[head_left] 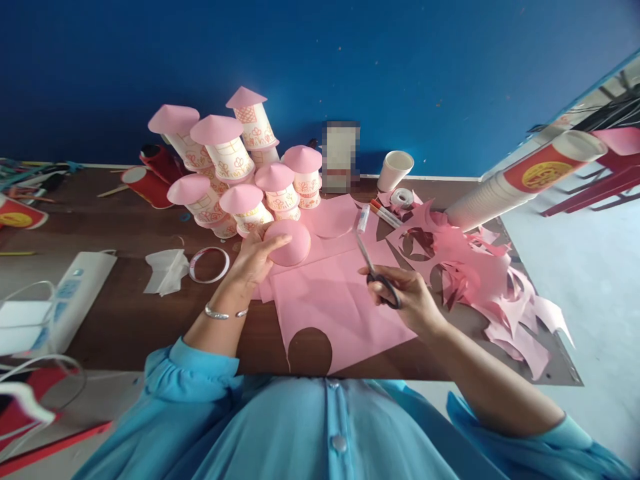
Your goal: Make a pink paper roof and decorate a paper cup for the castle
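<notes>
On the far left of the brown wooden table (125,320) lies a white plastic device with cables (70,293), then a crumpled white tissue (165,270) and a thin white ring (209,264). Behind them stands a group of decorated paper cups with pink cone roofs (235,167).

The left hand (255,257) reaches forward with the wrist bent, its fingers closed around the edge of a round pink paper cone (290,243), which hovers just above a large pink paper sheet (340,300). The cone is thin, so a tight squeeze could probably crush its shape.

The right hand (407,300) has its fingers through the loops of a pair of black-handled scissors (375,267), blades pointing toward the cone and almost together. The tips are near the left fingers, so a careless move might nick them. Further right lies a heap of pink paper scraps (480,280).
</notes>
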`<state>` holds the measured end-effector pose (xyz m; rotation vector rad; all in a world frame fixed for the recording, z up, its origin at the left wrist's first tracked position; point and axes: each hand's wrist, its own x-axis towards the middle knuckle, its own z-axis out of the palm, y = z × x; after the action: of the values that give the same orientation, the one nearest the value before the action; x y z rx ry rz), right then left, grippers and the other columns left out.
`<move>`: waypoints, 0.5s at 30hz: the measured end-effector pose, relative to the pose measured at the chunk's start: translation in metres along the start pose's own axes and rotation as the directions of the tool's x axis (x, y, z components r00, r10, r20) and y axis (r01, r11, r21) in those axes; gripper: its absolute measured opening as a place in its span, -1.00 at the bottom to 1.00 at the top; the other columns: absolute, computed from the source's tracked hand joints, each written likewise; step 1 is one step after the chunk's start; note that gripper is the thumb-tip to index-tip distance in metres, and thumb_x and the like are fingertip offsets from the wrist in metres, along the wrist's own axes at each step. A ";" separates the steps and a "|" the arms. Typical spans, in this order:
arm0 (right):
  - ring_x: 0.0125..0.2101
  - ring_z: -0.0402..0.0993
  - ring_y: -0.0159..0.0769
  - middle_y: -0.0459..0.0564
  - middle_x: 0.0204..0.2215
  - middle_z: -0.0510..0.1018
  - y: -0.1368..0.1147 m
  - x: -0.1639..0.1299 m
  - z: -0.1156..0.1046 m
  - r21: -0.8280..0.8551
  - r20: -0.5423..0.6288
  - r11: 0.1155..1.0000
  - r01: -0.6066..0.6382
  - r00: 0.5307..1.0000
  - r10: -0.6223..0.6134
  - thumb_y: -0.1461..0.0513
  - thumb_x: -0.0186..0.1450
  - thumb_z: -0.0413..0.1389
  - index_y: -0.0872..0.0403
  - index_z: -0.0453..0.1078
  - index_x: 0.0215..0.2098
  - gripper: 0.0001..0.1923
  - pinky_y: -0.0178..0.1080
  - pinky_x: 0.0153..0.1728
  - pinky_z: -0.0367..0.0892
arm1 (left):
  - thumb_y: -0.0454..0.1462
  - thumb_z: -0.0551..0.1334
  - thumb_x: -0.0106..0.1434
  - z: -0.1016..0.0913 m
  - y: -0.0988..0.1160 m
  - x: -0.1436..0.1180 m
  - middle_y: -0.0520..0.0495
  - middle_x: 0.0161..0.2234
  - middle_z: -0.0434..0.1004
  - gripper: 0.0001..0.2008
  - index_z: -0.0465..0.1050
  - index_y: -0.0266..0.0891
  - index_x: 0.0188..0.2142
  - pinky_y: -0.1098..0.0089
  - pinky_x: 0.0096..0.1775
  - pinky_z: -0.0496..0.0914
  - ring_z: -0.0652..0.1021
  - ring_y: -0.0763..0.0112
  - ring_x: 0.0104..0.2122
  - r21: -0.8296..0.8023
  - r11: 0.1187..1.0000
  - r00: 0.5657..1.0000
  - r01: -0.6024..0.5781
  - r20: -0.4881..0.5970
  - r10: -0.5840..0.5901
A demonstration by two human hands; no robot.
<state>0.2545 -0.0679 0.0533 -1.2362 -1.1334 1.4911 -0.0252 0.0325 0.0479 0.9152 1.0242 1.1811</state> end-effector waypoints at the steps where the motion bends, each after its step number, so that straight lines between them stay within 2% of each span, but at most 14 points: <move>1: -0.58 0.26 -0.41 -0.16 -0.59 0.39 0.002 -0.007 -0.008 0.032 -0.079 0.999 0.021 0.997 -0.018 0.00 0.21 0.40 0.07 0.65 -0.15 -0.63 -0.27 -0.51 0.23 | -0.18 0.56 -0.10 0.000 -0.001 0.000 -0.01 -0.40 0.61 -0.69 0.62 -0.26 -0.38 0.41 -0.26 0.47 0.53 0.41 -0.37 0.000 1.000 1.000 0.005 0.011 -0.005; 3: -0.54 0.28 -0.37 -0.14 -0.59 0.39 0.006 -0.018 -0.023 0.133 -0.240 0.989 0.066 0.970 -0.032 -0.04 0.24 0.37 0.04 0.65 -0.16 -0.63 -0.26 -0.49 0.25 | -0.19 0.56 -0.08 0.002 -0.002 -0.002 -0.01 -0.38 0.61 -0.69 0.63 -0.25 -0.35 0.41 -0.26 0.46 0.53 0.40 -0.36 0.001 1.000 0.999 0.028 0.042 -0.028; 5: -0.47 0.35 -0.32 -0.08 -0.51 0.45 0.010 -0.025 -0.033 0.230 -0.312 0.971 0.069 0.950 0.007 -0.11 0.27 0.32 0.02 0.63 -0.11 -0.57 -0.27 -0.47 0.28 | -0.19 0.56 -0.08 0.005 -0.004 -0.004 0.00 -0.38 0.61 -0.68 0.62 -0.24 -0.33 0.41 -0.27 0.45 0.53 0.41 -0.37 0.008 0.998 0.996 0.056 0.073 -0.056; 9: -0.39 0.42 -0.28 -0.03 -0.41 0.50 0.010 -0.026 -0.033 0.314 -0.217 0.949 -0.007 0.973 0.079 -0.19 0.29 0.24 0.02 0.58 -0.06 -0.48 -0.26 -0.43 0.33 | -0.16 0.54 -0.02 0.012 -0.010 -0.010 -0.01 -0.33 0.62 -0.67 0.60 -0.23 -0.29 0.37 -0.22 0.46 0.54 0.36 -0.31 0.050 0.997 0.991 0.055 0.122 -0.060; 12: -0.35 0.43 -0.28 -0.02 -0.37 0.54 0.002 -0.015 -0.017 0.246 -0.172 0.965 0.090 0.984 -0.048 -0.13 0.28 0.30 0.05 0.55 -0.03 -0.49 -0.25 -0.37 0.35 | -0.16 0.53 0.04 0.016 -0.015 -0.012 0.01 -0.33 0.60 -0.69 0.58 -0.23 -0.28 0.38 -0.20 0.44 0.53 0.37 -0.29 0.093 0.995 0.987 0.023 0.155 -0.037; 15: -0.27 0.46 -0.26 -0.02 -0.28 0.61 -0.008 0.005 0.005 0.126 -0.190 0.970 0.210 0.964 -0.184 -0.03 0.17 0.42 0.01 0.49 0.02 -0.46 -0.25 -0.31 0.36 | -0.16 0.52 0.05 0.019 -0.018 -0.014 0.03 -0.37 0.56 -0.72 0.56 -0.23 -0.31 0.41 -0.23 0.41 0.50 0.41 -0.33 0.149 0.989 0.984 0.006 0.178 -0.033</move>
<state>0.2498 -0.0619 0.0603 -1.0985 -0.9812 1.2644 -0.0033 0.0148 0.0382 1.1060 0.9811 0.9959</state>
